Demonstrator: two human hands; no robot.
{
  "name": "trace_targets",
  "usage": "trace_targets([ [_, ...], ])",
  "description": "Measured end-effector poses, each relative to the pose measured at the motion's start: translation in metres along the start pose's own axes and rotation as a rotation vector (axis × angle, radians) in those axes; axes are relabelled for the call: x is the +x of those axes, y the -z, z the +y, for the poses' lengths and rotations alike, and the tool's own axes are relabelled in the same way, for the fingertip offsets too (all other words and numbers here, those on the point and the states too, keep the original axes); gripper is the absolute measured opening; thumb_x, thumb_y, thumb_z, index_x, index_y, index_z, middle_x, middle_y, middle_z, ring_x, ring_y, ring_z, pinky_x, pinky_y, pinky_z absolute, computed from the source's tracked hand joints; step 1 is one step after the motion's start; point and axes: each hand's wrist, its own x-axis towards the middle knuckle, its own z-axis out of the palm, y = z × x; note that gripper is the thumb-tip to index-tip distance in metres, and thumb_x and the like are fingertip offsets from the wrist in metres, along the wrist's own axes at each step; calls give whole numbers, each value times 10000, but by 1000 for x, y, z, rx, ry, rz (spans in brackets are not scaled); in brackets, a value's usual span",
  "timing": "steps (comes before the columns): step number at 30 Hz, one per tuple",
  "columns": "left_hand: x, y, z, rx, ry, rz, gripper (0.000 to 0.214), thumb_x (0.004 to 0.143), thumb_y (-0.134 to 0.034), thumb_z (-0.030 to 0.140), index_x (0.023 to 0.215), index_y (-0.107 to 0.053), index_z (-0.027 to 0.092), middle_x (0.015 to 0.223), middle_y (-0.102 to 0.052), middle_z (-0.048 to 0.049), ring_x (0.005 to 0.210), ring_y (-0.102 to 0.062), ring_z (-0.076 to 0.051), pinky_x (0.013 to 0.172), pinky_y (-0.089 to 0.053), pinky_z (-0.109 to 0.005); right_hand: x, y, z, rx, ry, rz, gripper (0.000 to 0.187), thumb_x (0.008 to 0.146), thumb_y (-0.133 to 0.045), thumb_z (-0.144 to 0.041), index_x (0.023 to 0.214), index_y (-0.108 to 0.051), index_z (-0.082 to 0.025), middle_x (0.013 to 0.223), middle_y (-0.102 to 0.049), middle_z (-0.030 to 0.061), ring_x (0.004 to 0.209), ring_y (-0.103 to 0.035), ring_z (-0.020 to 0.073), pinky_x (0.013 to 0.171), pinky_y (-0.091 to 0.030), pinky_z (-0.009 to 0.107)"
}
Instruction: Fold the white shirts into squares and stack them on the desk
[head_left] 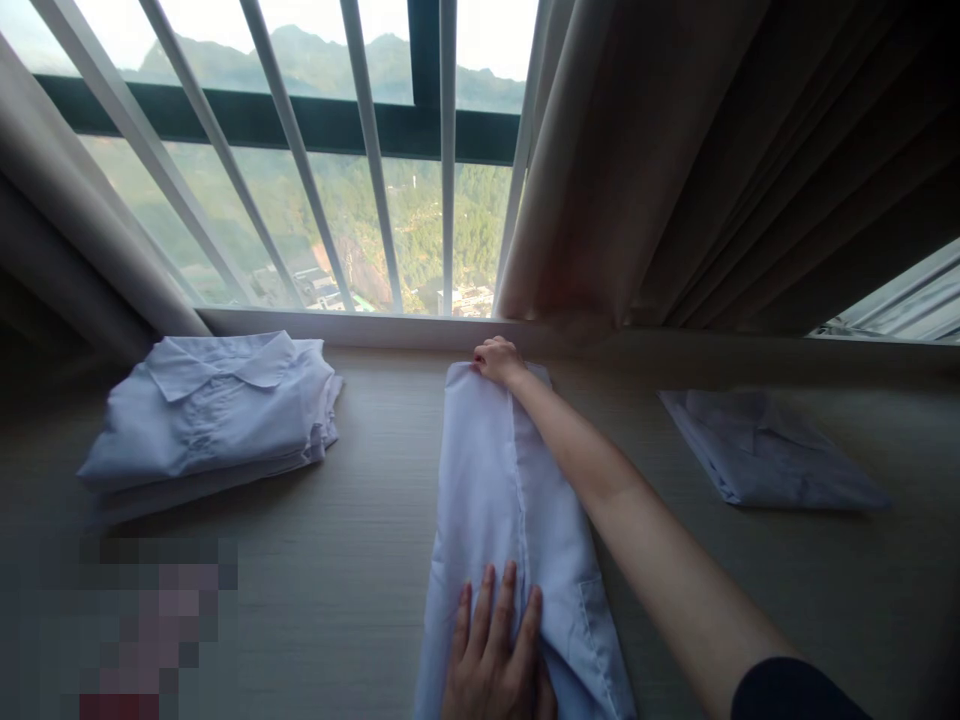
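Lying lengthwise mid-surface: white shirt, folded into a long strip. Left hand flat on its near end, fingers out; right hand clenched on the far edge. Wood surface runs under window. Shirt stack left, folded shirt right, curtain behind.

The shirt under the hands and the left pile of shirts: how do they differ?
The long shirt lies as a narrow strip; the left pile is folded compact, collar up. The long shirt is held by the left hand and right hand; the left pile lies untouched. Both are white.
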Motion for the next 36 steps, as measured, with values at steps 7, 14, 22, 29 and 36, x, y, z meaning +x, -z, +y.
trace_targets([
  [7,0,3,-1,19,-14,-49,579,827,-638,415,1381,-584,256,1486,-517,-76,1414,-407,-313,1199,-240,-462,-7,1,28,45,-195,-199,267,752,-757,-436,907,-781,-220,942,-737,87,921,-649,243,870,-476,337],
  [14,-5,-4,2,-24,29,-6,581,834,-605,389,1398,-567,253,1504,-496,-78,1421,-400,-316,1193,-246,-472,0,-14,24,196,-37,108,233,876,-653,-438,902,-773,-239,996,-719,58,1044,-595,217,943,-452,300],
  [22,-4,-3,3,-14,29,-38,614,841,-594,424,1430,-534,260,1519,-477,-80,1425,-392,-312,1196,-238,-473,-61,-20,26,119,-199,217,609,998,-344,-554,1443,-514,-175,1574,-375,128,1484,-231,320,1202,-115,553],
  [29,-1,5,2,52,-18,-112,652,842,-566,347,1483,-475,265,1552,-434,-55,1443,-352,-319,1178,-253,-478,-60,-47,10,128,-340,-182,735,976,-278,-650,1572,-284,-222,1638,-219,139,1520,-76,373,1141,17,699],
  [36,8,23,5,75,-48,-179,629,847,-576,356,1466,-501,272,1576,-400,-9,1451,-325,-325,1179,-253,-466,-98,-10,-4,286,-289,97,619,990,-396,-481,1552,-330,-230,1617,-302,82,1527,-137,272,1226,-84,545],
])
